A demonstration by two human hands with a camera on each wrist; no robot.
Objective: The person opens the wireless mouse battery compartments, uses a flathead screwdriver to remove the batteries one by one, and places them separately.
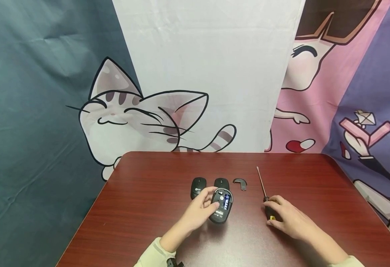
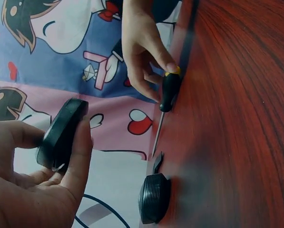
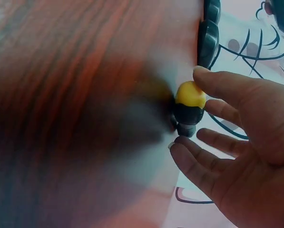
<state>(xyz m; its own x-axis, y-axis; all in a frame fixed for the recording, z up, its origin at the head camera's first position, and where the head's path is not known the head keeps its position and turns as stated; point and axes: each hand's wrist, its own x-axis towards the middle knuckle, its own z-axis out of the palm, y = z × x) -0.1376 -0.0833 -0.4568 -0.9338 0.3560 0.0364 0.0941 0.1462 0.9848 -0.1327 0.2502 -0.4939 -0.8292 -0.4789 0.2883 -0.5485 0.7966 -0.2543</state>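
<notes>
My left hand (image 1: pixel 199 211) holds a black computer mouse (image 1: pixel 226 217) raised above the table, thumb on its underside. That underside faces up, and its battery bay shows a blue battery (image 1: pixel 226 202). In the left wrist view the mouse (image 2: pixel 61 135) appears edge-on between thumb and fingers. My right hand (image 1: pixel 293 218) is spread around the black and yellow handle of a screwdriver (image 1: pixel 262 183) lying on the table. In the right wrist view its fingers are loosely bent beside the yellow handle end (image 3: pixel 191 95), with the thumb tip close to it; firm contact is unclear.
Two more black mice, one at left (image 1: pixel 198 187) and one partly hidden behind the held mouse (image 1: pixel 222 183), lie on the reddish wooden table (image 1: pixel 148 193). A black battery cover (image 1: pixel 240 183) lies between them and the screwdriver. A cartoon-printed cloth (image 1: pixel 208 55) hangs behind the table.
</notes>
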